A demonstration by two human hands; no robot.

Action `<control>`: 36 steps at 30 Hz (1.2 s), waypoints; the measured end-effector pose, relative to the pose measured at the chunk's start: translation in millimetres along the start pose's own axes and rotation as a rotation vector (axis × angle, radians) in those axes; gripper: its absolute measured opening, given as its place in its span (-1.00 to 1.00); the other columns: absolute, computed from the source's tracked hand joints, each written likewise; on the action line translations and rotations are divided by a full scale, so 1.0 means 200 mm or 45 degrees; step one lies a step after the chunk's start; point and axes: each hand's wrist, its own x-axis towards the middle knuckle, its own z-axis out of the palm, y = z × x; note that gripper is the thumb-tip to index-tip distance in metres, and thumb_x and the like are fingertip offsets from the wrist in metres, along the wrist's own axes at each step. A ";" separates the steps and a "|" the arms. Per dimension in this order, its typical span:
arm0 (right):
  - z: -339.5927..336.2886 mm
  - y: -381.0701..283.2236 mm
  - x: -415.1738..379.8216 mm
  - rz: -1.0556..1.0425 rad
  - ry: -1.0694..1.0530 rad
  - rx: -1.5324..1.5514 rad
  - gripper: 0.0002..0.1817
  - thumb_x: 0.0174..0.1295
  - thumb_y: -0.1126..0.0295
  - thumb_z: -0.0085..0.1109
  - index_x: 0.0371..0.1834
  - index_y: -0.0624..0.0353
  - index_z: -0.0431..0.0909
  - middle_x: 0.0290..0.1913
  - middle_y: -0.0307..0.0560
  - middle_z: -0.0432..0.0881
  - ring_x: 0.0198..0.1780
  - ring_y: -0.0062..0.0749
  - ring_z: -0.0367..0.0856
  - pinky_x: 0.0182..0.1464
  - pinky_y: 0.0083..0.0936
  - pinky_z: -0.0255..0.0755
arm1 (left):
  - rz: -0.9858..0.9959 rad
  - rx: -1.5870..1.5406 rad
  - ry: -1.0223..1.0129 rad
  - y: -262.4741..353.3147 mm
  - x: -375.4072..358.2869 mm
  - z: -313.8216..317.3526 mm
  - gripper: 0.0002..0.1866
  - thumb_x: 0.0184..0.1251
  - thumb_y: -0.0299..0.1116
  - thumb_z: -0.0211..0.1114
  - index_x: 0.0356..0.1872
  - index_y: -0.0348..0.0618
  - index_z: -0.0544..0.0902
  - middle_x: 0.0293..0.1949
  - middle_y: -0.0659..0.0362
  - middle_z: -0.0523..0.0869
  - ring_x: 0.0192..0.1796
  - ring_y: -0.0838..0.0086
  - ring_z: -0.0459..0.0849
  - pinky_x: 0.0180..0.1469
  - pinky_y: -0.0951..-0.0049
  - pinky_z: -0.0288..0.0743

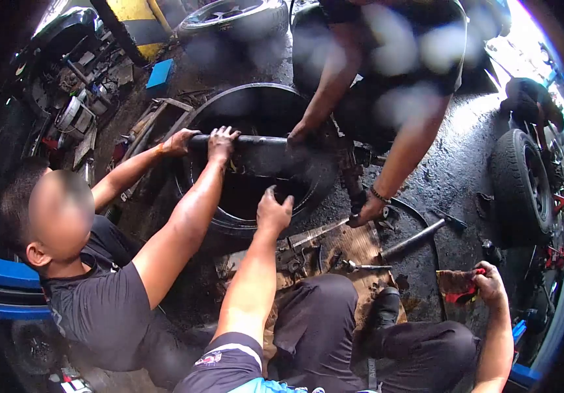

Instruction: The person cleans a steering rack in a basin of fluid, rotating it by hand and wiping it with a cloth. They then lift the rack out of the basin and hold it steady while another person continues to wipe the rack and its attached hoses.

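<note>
My left hand (274, 211) is raised at the near rim of a round dark basin (229, 223), its thumb and fingers apart with nothing between them. In my right hand (490, 283) is a dirty red, yellow and black rag (457, 285), pinched by one end off to the right. Across the basin lies a dark metal cylinder with a pipe (255, 141) along it. A co-worker on the left grips the pipe with two hands. Another person, standing opposite, holds its far end and a dark metal part (352, 177) beside it.
On the oily floor lie a flattened cardboard sheet (344, 252), a long-handled hammer (419, 237) and a ratchet-like tool (367, 266). A wheel (524, 187) stands at the right. Another tyre (233, 19) is at the back, near a blue box (159, 74).
</note>
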 end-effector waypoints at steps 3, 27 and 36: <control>0.03 -0.14 0.02 0.000 -0.069 0.033 -0.90 -0.06 0.48 0.06 -0.44 0.20 0.47 -0.50 -0.33 0.45 -0.40 -0.64 0.39 -0.35 -0.59 0.33 | 0.046 0.043 -0.077 -0.01 -0.08 0.01 -0.42 0.14 -0.12 0.32 0.15 -0.25 0.50 0.10 -0.17 0.58 0.16 -0.01 0.55 0.20 0.15 0.44; 0.49 -0.28 0.60 -0.056 -0.473 0.553 -0.70 0.30 0.21 0.21 -0.13 0.24 0.55 -0.26 -0.18 0.62 -0.24 -0.55 0.54 -0.17 -0.53 0.46 | 0.334 -0.163 -0.062 0.41 -0.43 -0.68 -0.48 0.10 -0.23 0.42 0.07 -0.23 0.56 -0.22 0.02 0.73 -0.18 0.34 0.72 -0.08 0.39 0.57; 0.83 -0.24 0.54 0.135 -0.908 1.011 -0.61 0.31 0.22 0.17 0.03 0.32 0.56 -0.10 -0.01 0.69 -0.14 -0.27 0.69 -0.01 -0.24 0.58 | 0.437 0.111 -0.019 0.71 -0.95 -1.21 -0.50 0.09 -0.33 0.41 0.06 -0.34 0.54 -0.16 -0.05 0.70 -0.07 0.25 0.69 0.05 0.35 0.51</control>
